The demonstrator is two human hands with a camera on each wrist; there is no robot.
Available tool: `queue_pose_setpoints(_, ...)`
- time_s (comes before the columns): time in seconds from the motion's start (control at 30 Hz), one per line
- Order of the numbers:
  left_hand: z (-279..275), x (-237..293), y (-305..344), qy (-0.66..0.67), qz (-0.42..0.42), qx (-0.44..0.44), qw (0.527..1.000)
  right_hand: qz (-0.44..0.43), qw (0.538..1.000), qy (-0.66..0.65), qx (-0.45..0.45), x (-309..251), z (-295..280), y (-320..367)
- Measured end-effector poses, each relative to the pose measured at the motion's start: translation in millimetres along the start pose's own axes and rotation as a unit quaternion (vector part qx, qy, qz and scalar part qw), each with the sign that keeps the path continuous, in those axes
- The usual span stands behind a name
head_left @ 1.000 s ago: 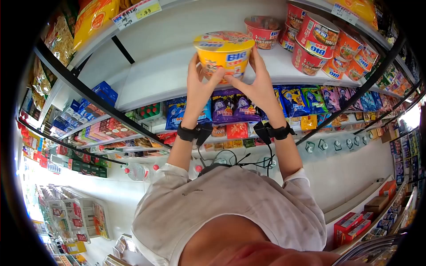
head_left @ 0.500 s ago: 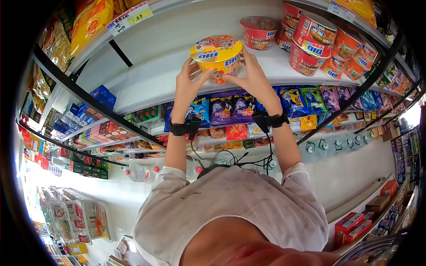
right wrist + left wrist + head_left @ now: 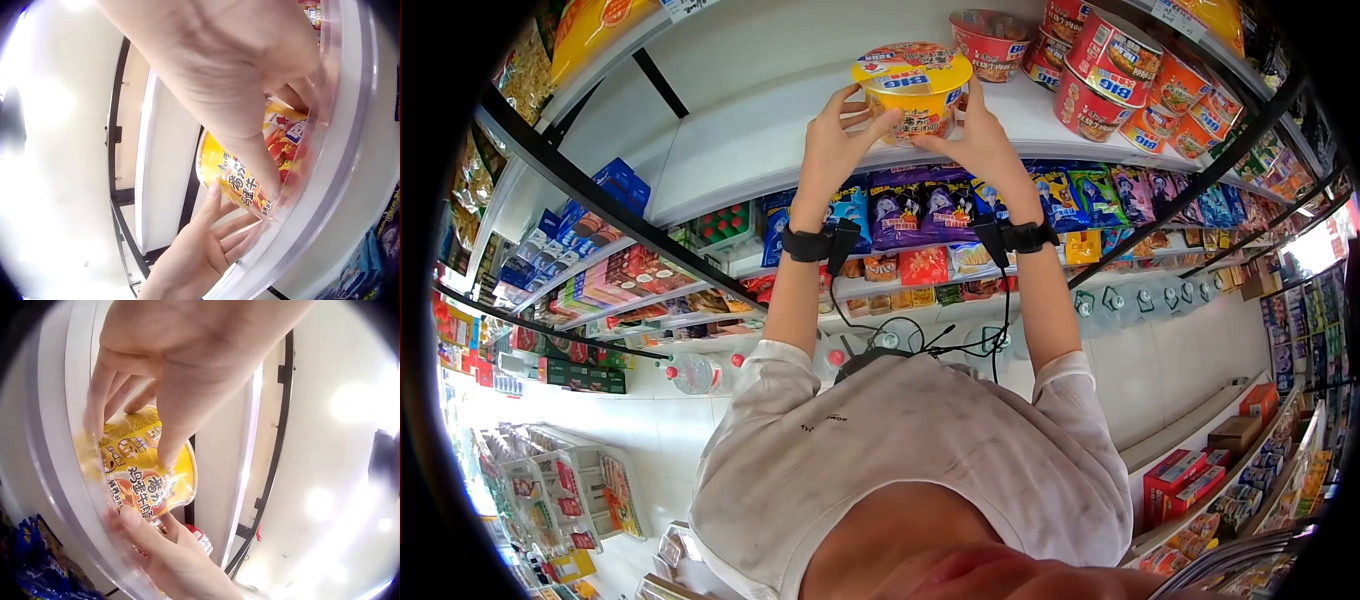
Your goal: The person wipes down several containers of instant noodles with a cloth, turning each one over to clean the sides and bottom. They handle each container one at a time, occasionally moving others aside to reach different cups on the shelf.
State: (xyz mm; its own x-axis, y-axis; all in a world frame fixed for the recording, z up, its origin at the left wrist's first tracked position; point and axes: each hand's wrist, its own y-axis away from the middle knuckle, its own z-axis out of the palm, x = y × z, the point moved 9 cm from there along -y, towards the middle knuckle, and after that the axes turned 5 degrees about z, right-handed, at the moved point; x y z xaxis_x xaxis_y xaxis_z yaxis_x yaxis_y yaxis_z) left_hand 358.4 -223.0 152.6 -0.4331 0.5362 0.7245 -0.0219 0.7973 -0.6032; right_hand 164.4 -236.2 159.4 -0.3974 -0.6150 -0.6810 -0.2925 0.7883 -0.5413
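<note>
A yellow instant noodle bowl (image 3: 915, 112) with a printed lid stands upright at the front part of the white shelf (image 3: 740, 140). My left hand (image 3: 840, 145) holds its left side, thumb on the front and the other fingers around the side. Opposite it, my right hand (image 3: 983, 140) grips the right side, with its thumb low on the front. The left wrist view shows the label of the noodle bowl (image 3: 147, 462) between both thumbs, close behind the clear shelf lip. In the right wrist view, the right hand (image 3: 250, 81) covers part of the bowl.
A red noodle bowl (image 3: 990, 48) stands behind and to the right. Stacked red bowls (image 3: 1100, 75) and orange bowls (image 3: 1180, 90) fill the shelf's right side. Snack bags (image 3: 920, 215) hang below the shelf edge. A black post (image 3: 600, 190) crosses at left.
The noodle bowl has come down toward the shelf and turned, so its label text now faces me instead of the blue BIG lettering. Both hands have stayed on it. The head view has shifted slightly.
</note>
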Motion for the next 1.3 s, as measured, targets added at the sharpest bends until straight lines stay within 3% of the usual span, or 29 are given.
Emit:
queue_pose_setpoints(0.1,2,6,2,0.004,0.009,-0.015,1.0,-0.018,0.999,0.036,0.031,-7,-1,3)
queue_pose_setpoints(0.2,2,6,3,0.036,0.029,-0.016,0.999,0.044,0.997,0.051,0.032,-10,4,8)
queue_pose_setpoints(0.23,3,4,6,0.052,0.034,-0.016,0.998,0.021,0.996,0.064,0.057,-17,3,13)
queue_pose_setpoints(0.33,-24,42,38,-0.131,0.172,0.126,0.968,-0.016,0.99,0.069,0.125,-28,-5,30)
queue_pose_setpoints(0.4,-34,41,57,-0.02,0.107,0.087,0.99,0.004,0.987,0.022,0.158,-24,-20,62)
queue_pose_setpoints(0.5,-36,26,83,0.072,0.054,0.034,0.995,0.118,0.97,-0.161,0.141,9,-32,136)
queue_pose_setpoints(0.57,-42,26,93,0.095,0.03,0.066,0.993,0.217,0.955,-0.142,0.144,38,-49,205)
queue_pose_setpoints(0.67,-42,19,106,0.108,0.01,0.05,0.993,0.335,0.904,-0.098,0.248,72,-100,326)
queue_pose_setpoints(0.73,-18,10,119,0.129,-0.027,-0.022,0.991,0.375,0.838,-0.084,0.387,65,-140,407)
queue_pose_setpoints(0.83,27,-32,149,0.179,-0.096,-0.108,0.973,0.386,0.688,-0.066,0.611,53,-186,538)
queue_pose_setpoints(0.97,89,-79,158,0.163,-0.081,-0.202,0.962,0.343,0.64,-0.034,0.687,5,-204,596)
queue_pose_setpoints(1.13,168,16,144,0.113,-0.016,-0.216,0.97,0.342,0.638,-0.041,0.689,-30,-243,644)
queue_pose_setpoints(1.3,278,117,163,0.173,0.058,-0.268,0.946,0.31,0.581,0.01,0.752,-62,-295,751)
